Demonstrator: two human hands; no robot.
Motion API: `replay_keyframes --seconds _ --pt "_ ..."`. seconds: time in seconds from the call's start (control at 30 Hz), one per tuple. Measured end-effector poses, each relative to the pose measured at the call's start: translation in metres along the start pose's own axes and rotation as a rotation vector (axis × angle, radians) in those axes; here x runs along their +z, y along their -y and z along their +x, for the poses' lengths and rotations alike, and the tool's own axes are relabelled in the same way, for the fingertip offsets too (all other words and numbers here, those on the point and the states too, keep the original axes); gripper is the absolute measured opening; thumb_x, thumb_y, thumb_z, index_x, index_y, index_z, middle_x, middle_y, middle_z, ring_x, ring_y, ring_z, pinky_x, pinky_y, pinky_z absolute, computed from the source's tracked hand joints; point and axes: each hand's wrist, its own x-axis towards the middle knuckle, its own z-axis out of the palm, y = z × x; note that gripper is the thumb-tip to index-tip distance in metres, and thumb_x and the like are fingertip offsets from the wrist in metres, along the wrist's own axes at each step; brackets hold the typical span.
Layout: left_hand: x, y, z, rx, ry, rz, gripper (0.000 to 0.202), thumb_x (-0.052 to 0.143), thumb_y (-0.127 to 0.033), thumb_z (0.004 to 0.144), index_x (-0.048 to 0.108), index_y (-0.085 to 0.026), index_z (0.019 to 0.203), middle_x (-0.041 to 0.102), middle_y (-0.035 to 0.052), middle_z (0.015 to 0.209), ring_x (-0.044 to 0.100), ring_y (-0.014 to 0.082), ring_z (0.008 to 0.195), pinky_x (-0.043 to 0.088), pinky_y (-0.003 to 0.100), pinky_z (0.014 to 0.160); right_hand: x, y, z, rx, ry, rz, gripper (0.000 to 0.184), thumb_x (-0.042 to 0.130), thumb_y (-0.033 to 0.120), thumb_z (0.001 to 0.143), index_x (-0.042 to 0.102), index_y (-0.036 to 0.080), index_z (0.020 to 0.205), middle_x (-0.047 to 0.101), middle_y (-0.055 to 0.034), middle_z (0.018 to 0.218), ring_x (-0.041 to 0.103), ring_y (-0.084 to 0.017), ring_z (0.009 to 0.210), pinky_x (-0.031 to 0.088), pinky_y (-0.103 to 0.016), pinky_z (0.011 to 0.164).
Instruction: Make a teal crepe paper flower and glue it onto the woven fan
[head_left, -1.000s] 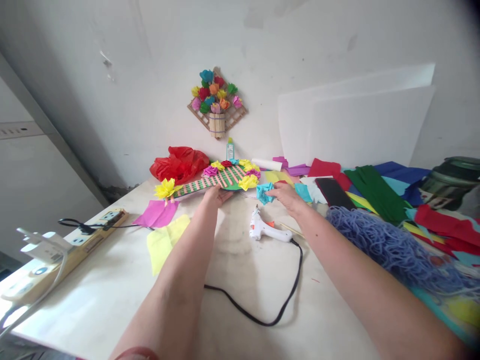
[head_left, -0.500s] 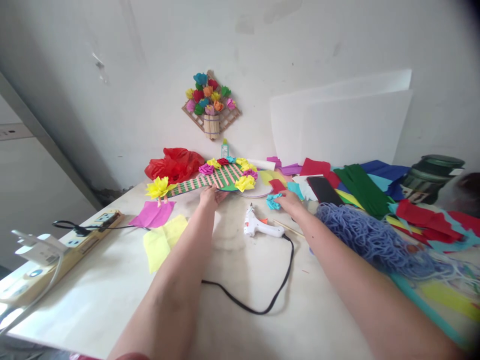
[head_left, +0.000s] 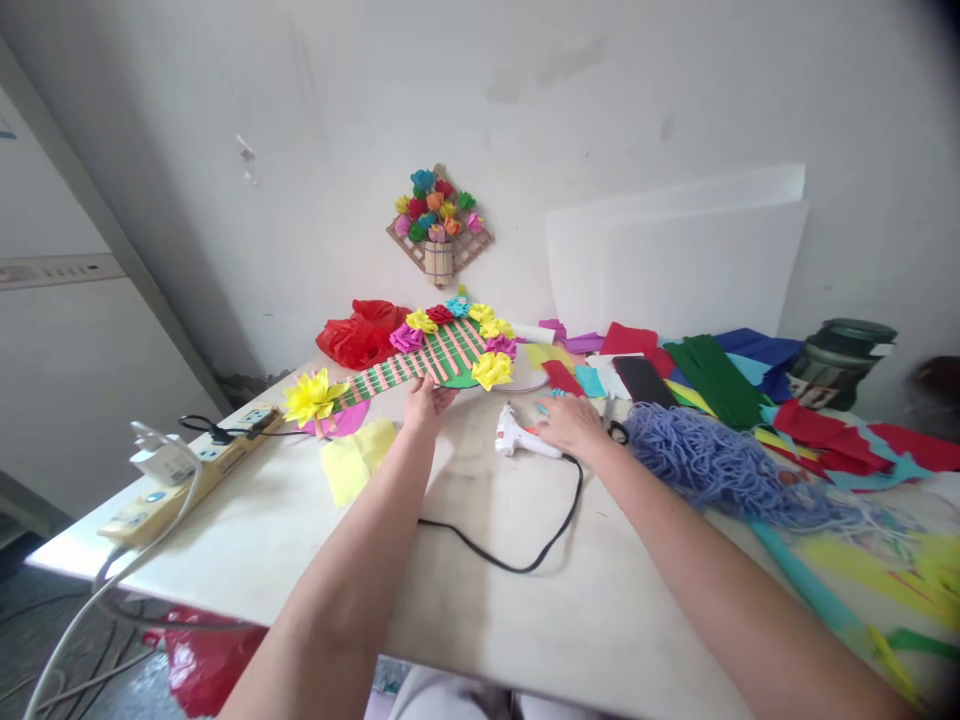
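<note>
My left hand [head_left: 426,402] is closed on the lower edge of a guitar-shaped craft [head_left: 450,353], tilted up off the table. The craft is green with pink strips and pale lines, and bears yellow, magenta, red and light blue paper flowers. My right hand [head_left: 571,424] is over the handle of a white glue gun [head_left: 516,434], fingers pointing left. Scraps of a light blue crepe paper flower [head_left: 559,393] show at its fingertips. The hand covers most of that flower, so whether it grips flower or gun is unclear.
A power strip [head_left: 195,480] lies at the left; the glue gun's black cord [head_left: 517,568] loops in front. To the right are blue-purple yarn [head_left: 697,460], a black phone [head_left: 643,382], crepe paper strips [head_left: 712,380] and a dark green jar [head_left: 844,362]. Yellow paper [head_left: 356,462] lies left of centre.
My right hand has moved from the light blue flower toward me, over the glue gun's handle. My left hand keeps hold of the guitar-shaped craft, now tilted up more. The view has shifted.
</note>
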Motion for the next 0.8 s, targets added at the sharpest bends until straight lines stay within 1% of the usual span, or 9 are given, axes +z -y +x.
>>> replay_keyframes --seconds 0.07,0.17,0.23,0.33,0.5,0.6,0.7,0.73,0.8 --pt "-0.002 -0.002 -0.010 0.028 -0.028 -0.013 0.028 0.058 -0.034 0.089 0.058 -0.015 0.110 0.064 0.0035 0.064 0.066 0.0145 0.057 0.055 0.024 0.063 0.001 0.013 -0.008 -0.034 0.102 -0.015 0.043 0.050 0.030 0.080 0.061 0.015 0.119 0.067 -0.0154 0.114 0.057 -0.030 0.112 0.038 -0.041 0.095" --pt "-0.005 -0.004 -0.024 0.069 -0.061 -0.058 0.029 0.058 -0.033 0.089 0.058 -0.017 0.112 0.066 0.0045 0.071 0.069 0.0156 0.065 0.056 0.027 0.069 0.009 0.031 -0.015 0.011 0.155 0.003 0.044 0.051 0.030 0.081 0.059 0.011 0.120 0.063 -0.0183 0.119 0.053 -0.031 0.118 0.038 -0.041 0.096" --pt "-0.007 -0.005 -0.033 0.084 -0.098 -0.081 0.029 0.057 -0.032 0.089 0.058 -0.016 0.114 0.066 0.0048 0.072 0.068 0.0153 0.064 0.056 0.027 0.068 0.017 0.038 -0.017 0.052 0.121 0.007 0.044 0.053 0.028 0.080 0.058 0.009 0.120 0.061 -0.0205 0.122 0.053 -0.032 0.119 0.037 -0.040 0.096" --pt "-0.009 -0.006 -0.044 0.092 -0.137 -0.127 0.032 0.059 -0.033 0.088 0.057 -0.016 0.114 0.066 0.0050 0.073 0.067 0.0144 0.060 0.054 0.024 0.062 0.027 0.042 -0.021 0.115 0.056 0.002 0.037 0.050 0.027 0.083 0.061 0.010 0.113 0.063 -0.0204 0.116 0.055 -0.030 0.114 0.040 -0.039 0.093" --pt "-0.011 -0.003 -0.057 0.111 -0.188 -0.206 0.031 0.060 -0.034 0.087 0.056 -0.017 0.113 0.065 0.0036 0.074 0.066 0.0132 0.059 0.052 0.022 0.059 0.021 0.030 -0.037 0.201 -0.060 0.033 0.028 0.046 0.023 0.084 0.065 0.015 0.103 0.069 -0.0164 0.100 0.065 -0.027 0.096 0.045 -0.034 0.078" --pt "-0.013 0.003 -0.060 0.101 -0.202 -0.230 0.032 0.062 -0.036 0.086 0.056 -0.018 0.112 0.065 0.0035 0.076 0.066 0.0128 0.059 0.052 0.022 0.059 0.015 0.015 -0.045 0.321 -0.239 0.142 0.025 0.050 0.031 0.082 0.066 0.018 0.097 0.071 -0.0137 0.092 0.067 -0.027 0.087 0.045 -0.034 0.072" --pt "-0.015 0.010 -0.064 0.107 -0.179 -0.244 0.030 0.062 -0.036 0.086 0.057 -0.019 0.111 0.065 0.0031 0.078 0.065 0.0124 0.058 0.054 0.024 0.061 0.018 0.001 -0.045 0.380 -0.479 0.381 0.027 0.052 0.040 0.080 0.066 0.018 0.087 0.070 -0.0112 0.080 0.066 -0.026 0.081 0.046 -0.032 0.070" --pt "-0.015 0.012 -0.065 0.113 -0.185 -0.241 0.028 0.061 -0.035 0.086 0.057 -0.019 0.110 0.064 0.0027 0.077 0.064 0.0120 0.057 0.054 0.024 0.061 0.021 -0.002 -0.044 0.373 -0.558 0.495 0.028 0.054 0.042 0.077 0.065 0.018 0.082 0.070 -0.0111 0.076 0.065 -0.026 0.079 0.046 -0.032 0.069" --pt "-0.015 0.015 -0.068 0.098 -0.181 -0.233 0.024 0.058 -0.031 0.088 0.057 -0.019 0.108 0.064 0.0022 0.075 0.064 0.0118 0.056 0.054 0.025 0.060 0.027 -0.005 -0.041 0.257 -0.658 0.781 0.025 0.057 0.042 0.071 0.063 0.018 0.075 0.068 -0.0087 0.071 0.064 -0.023 0.075 0.047 -0.030 0.066"
